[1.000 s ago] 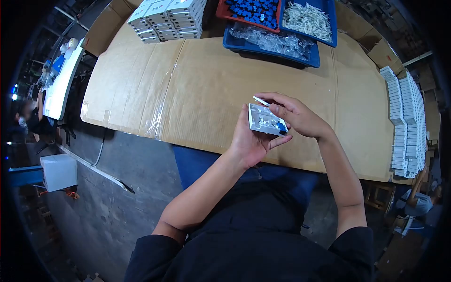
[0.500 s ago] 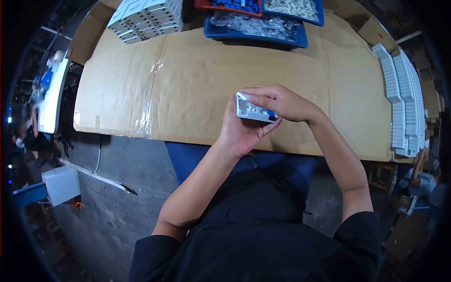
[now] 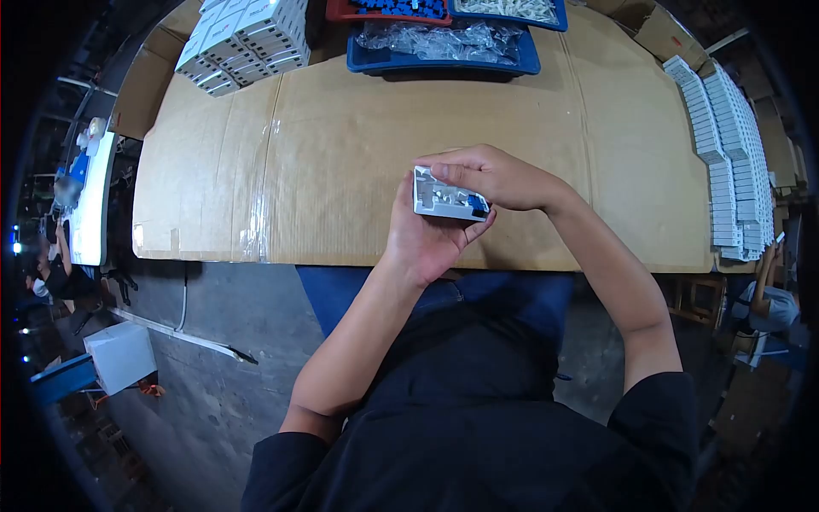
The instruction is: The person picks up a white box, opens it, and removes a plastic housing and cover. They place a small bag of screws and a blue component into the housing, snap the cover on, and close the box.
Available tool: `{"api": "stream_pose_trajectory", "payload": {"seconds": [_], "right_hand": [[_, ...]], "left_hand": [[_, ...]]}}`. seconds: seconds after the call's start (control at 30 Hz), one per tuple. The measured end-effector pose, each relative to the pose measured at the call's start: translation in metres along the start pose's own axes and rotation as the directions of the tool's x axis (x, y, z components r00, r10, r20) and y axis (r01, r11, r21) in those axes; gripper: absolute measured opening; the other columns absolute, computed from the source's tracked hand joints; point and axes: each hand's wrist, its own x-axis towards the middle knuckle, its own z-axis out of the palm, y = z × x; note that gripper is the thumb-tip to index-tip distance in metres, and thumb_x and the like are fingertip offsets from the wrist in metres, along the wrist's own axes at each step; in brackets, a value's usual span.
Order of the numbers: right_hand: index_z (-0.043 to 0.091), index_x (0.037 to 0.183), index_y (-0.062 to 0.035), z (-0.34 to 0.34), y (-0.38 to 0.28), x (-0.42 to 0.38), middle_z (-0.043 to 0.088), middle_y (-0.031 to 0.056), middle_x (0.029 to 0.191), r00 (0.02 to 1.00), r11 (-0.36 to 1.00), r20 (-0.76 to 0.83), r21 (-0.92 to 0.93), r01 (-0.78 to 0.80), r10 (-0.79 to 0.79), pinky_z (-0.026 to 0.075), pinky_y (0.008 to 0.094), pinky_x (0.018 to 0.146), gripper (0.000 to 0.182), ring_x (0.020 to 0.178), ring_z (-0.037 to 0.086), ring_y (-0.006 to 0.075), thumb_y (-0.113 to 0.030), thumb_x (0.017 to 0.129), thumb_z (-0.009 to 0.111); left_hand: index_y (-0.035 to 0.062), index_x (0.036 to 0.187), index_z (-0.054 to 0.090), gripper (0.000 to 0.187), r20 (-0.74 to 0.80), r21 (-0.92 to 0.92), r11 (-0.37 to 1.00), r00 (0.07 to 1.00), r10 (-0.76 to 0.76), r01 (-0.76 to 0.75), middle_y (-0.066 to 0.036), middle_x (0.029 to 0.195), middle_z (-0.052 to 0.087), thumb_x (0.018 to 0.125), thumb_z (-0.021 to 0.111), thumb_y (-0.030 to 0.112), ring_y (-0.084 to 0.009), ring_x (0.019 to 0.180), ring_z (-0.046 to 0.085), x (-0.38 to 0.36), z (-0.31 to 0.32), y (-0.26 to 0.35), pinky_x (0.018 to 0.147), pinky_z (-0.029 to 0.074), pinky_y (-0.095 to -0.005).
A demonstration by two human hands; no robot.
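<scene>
A white plastic housing (image 3: pixel 433 206), shaped like a shallow open box, is held over the near part of the cardboard-covered table. Small white parts and a blue piece (image 3: pixel 477 203) show inside it. My left hand (image 3: pixel 424 243) cradles the housing from below, fingers wrapped round its sides. From above and the right, my right hand (image 3: pixel 503 177) grips its far edge, the thumb lying over the rim. The fingers behind the housing are hidden.
Stacked white units (image 3: pixel 243 43) stand at the far left. A blue tray (image 3: pixel 444 66) of clear plastic bags sits at the back, below a red tray (image 3: pixel 341 12) of blue parts and another blue tray (image 3: pixel 553 17) of white parts. White pieces (image 3: pixel 725 162) line the right edge. People are at both sides.
The housing has tilted so that more of its inside shows, and my right hand covers less of it. The whole view has shifted slightly.
</scene>
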Motion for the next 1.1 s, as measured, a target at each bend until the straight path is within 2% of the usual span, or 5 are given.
{"api": "stream_pose_trajectory", "payload": {"seconds": [0.6,0.8,0.9,1.0,1.1], "right_hand": [[0.065,0.143,-0.0088,-0.005,0.002,-0.001,0.076,0.0092,0.12,0.985,0.987,0.067,-0.02,-0.157,0.158,0.053,0.0302,0.095,0.057,0.106,0.068,0.015,-0.052,0.108,0.053],[0.063,0.145,-0.0104,-0.001,0.008,-0.001,0.076,0.0071,0.118,0.997,0.996,-0.001,-0.022,-0.083,0.083,0.053,0.0306,0.094,0.06,0.105,0.068,0.0154,-0.055,0.108,0.051],[0.059,0.149,-0.0098,0.001,-0.005,-0.006,0.074,0.0084,0.125,0.979,0.979,0.032,0.02,-0.202,0.201,0.051,0.0309,0.099,0.061,0.112,0.066,0.0164,-0.054,0.108,0.051],[0.054,0.153,-0.0085,0.009,0.014,-0.006,0.068,0.0116,0.137,1.0,0.993,-0.023,0.117,0.0,0.003,0.048,0.0323,0.106,0.062,0.121,0.063,0.0178,-0.052,0.109,0.05],[0.054,0.153,-0.0092,0.018,0.02,-0.009,0.065,0.0125,0.142,0.994,0.99,-0.09,0.123,0.072,-0.061,0.047,0.0328,0.107,0.062,0.123,0.062,0.0208,-0.052,0.107,0.054]], "left_hand": [[0.0069,0.137,0.054,0.056,0.006,0.04,0.997,0.997,-0.071,0.071,-0.016,0.127,0.065,0.111,0.032,0.052,-0.0346,0.112,0.067,0.014,-0.016,0.0,0.098,0.058,-0.0508],[0.0076,0.138,0.052,0.058,-0.115,0.066,0.998,0.993,0.0,0.008,-0.016,0.13,0.062,0.112,0.029,0.054,-0.0342,0.115,0.064,0.012,-0.005,-0.002,0.096,0.058,-0.0528],[0.0091,0.141,0.05,0.063,-0.121,0.09,0.995,0.992,0.04,-0.029,-0.015,0.134,0.06,0.111,0.024,0.058,-0.0334,0.119,0.062,0.011,-0.001,-0.003,0.095,0.057,-0.053],[0.0102,0.143,0.049,0.067,-0.148,0.221,0.973,0.983,0.108,-0.074,-0.015,0.136,0.059,0.11,0.02,0.061,-0.0323,0.123,0.061,0.008,0.003,-0.002,0.097,0.056,-0.0534],[0.0114,0.146,0.048,0.071,-0.182,0.297,0.948,0.968,0.17,-0.111,-0.014,0.137,0.06,0.11,0.017,0.064,-0.0308,0.126,0.061,0.008,0.002,-0.003,0.101,0.054,-0.0528]]}}
